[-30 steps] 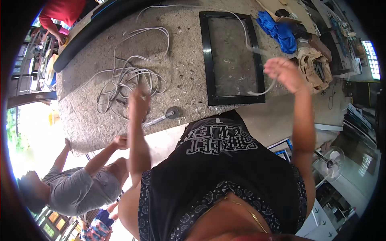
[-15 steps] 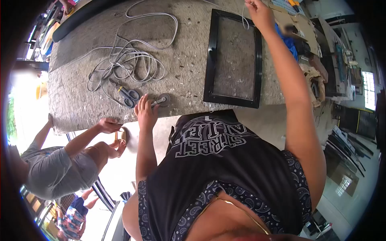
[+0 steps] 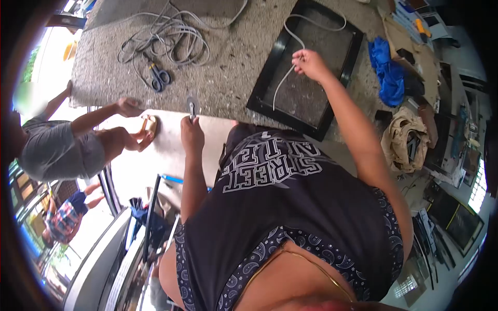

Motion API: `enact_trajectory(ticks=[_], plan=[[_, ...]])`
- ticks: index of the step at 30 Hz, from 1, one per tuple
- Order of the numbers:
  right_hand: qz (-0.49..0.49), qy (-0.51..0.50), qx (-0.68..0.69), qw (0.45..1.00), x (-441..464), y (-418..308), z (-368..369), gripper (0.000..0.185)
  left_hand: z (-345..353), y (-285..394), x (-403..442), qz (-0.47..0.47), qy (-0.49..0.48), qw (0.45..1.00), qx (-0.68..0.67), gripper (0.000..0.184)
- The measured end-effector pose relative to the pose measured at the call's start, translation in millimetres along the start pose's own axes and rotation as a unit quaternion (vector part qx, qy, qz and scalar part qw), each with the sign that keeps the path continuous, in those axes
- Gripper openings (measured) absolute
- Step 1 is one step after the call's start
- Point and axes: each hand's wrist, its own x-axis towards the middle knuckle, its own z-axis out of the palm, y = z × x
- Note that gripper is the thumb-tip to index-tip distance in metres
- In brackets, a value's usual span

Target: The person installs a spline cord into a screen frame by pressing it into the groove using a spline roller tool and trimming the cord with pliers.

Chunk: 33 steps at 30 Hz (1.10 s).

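My left hand [image 3: 192,136] is closed around the handle of a small roller tool [image 3: 192,108], whose wheel is at the table's front edge. Over the black rectangular frame [image 3: 355,52], my right hand [image 3: 309,64] pinches a thin grey cord [image 3: 281,84]. The cord's loose end hangs down inside the frame's lower left part, and a loop of it curves across the far end. A tangled pile of the same kind of cord [image 3: 179,44] lies at the left of the table. Dark-handled scissors [image 3: 160,79] rest just below that pile.
The worn tabletop [image 3: 228,67] spans the upper view. Blue cloth [image 3: 388,72] and a tan bag [image 3: 407,140] lie at right, near cardboard. At left, another person's hand [image 3: 129,107] is near the table edge. A further person [image 3: 65,217] is farther back.
My left hand has taken hold of the roller tool and drawn it to the table edge. My right hand has come back nearer over the frame with the cord. The frame now sits tilted in view.
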Motion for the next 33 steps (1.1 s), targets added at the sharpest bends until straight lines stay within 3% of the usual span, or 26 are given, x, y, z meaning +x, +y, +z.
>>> enact_trajectory(ticks=[2, 4, 6, 9, 11, 14, 15, 18, 22, 25, 28, 33], plan=[[-0.031, 0.028, -0.005, 0.999, 4.4, 6.6, -2.1, 0.02, 10.5, 21.0, -16.4, -0.029, 0.015, 0.998, -0.047, 0.028], [-0.031, 0.036, 0.029, 0.998, 5.4, 14.2, -2.8, 0.022, 5.0, 67.8, -27.3, -0.257, -0.074, 0.927, -0.263, 0.035], [-0.05, 0.054, 0.008, 0.997, 9.4, 21.7, -1.6, 0.024, 22.2, 75.6, -40.4, -0.26, -0.061, 0.867, -0.42, 0.037], [-0.059, 0.065, -0.029, 0.996, 8.7, 21.4, 1.6, 0.023, 23.9, 100.5, -49.2, -0.272, -0.072, 0.837, -0.47, 0.031], [-0.121, 0.133, -0.224, 0.958, -10.3, 12.6, 7.7, 0.026, 22.1, 111.0, -57.0, -0.284, -0.092, 0.804, -0.514, 0.029], [-0.309, 0.05, -0.301, 0.901, -31.3, 9.4, 19.5, 0.026, 5.0, 142.0, -66.2, -0.309, -0.143, 0.743, -0.576, 0.03], [-0.384, -0.007, -0.287, 0.877, -35.1, 9.2, 24.1, 0.026, 4.4, 142.7, -68.2, -0.3, -0.165, 0.743, -0.576, 0.032], [-0.432, -0.14, -0.321, 0.831, -38.2, 4.4, 42.3, 0.022, 8.9, 140.1, -67.9, -0.273, -0.24, 0.782, -0.505, 0.033], [-0.407, -0.162, -0.386, 0.812, -32.9, 4.4, 55.4, 0.017, 14.8, 151.9, -67.4, -0.268, -0.239, 0.798, -0.483, 0.033], [-0.413, -0.108, -0.384, 0.818, -32.4, 6.5, 63.8, 0.014, 15.1, 158.4, -66.2, -0.266, -0.227, 0.808, -0.475, 0.032], [-0.464, -0.143, -0.339, 0.806, -36.0, 3.7, 65.6, 0.009, 16.3, 157.3, -65.7, -0.265, -0.218, 0.815, -0.466, 0.033], [-0.467, -0.184, -0.358, 0.788, -34.1, 3.1, 65.5, 0.004, 17.0, 155.2, -67.3, -0.281, -0.2, 0.82, -0.456, 0.034]])
